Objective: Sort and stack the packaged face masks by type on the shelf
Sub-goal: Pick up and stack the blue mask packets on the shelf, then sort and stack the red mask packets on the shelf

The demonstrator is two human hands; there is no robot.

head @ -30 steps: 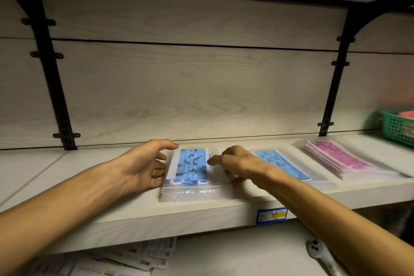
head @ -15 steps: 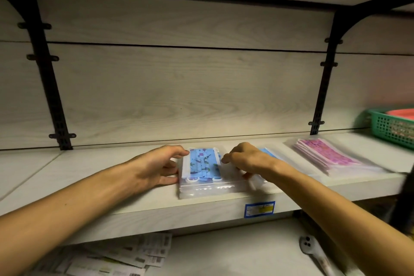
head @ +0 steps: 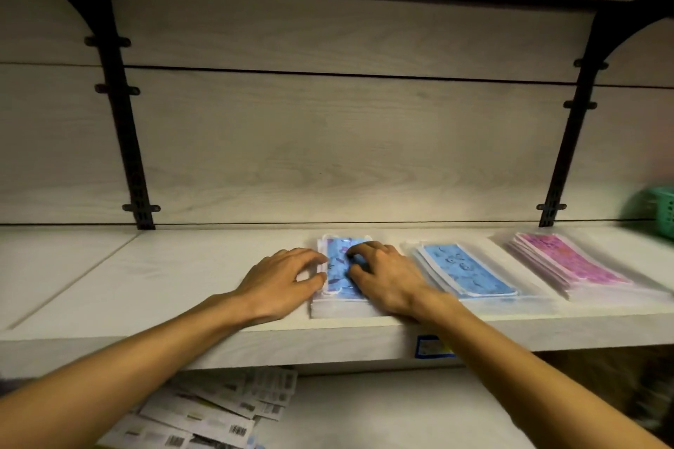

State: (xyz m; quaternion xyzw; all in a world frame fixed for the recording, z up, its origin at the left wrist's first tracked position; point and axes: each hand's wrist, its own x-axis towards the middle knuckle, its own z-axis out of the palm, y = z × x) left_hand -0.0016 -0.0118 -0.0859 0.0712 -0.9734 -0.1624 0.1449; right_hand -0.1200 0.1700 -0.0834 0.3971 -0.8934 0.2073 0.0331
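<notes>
The stack of patterned blue mask packs [head: 337,275] lies near the front edge of the shelf [head: 164,277], between your hands. Your right hand [head: 386,279] rests on top, fingers curled and pressing down; your left hand [head: 281,281] touches its left edge with loosely bent fingertips. To the right sit a light blue stack [head: 470,275] and a pink stack [head: 569,264].

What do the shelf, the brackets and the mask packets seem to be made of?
Shelf: likely laminate board, matt, pale printed wood grain.
Brackets: probably black metal, slotted uprights.
Mask packets: clear glossy plastic film, with glare and the printed masks showing through.
</notes>
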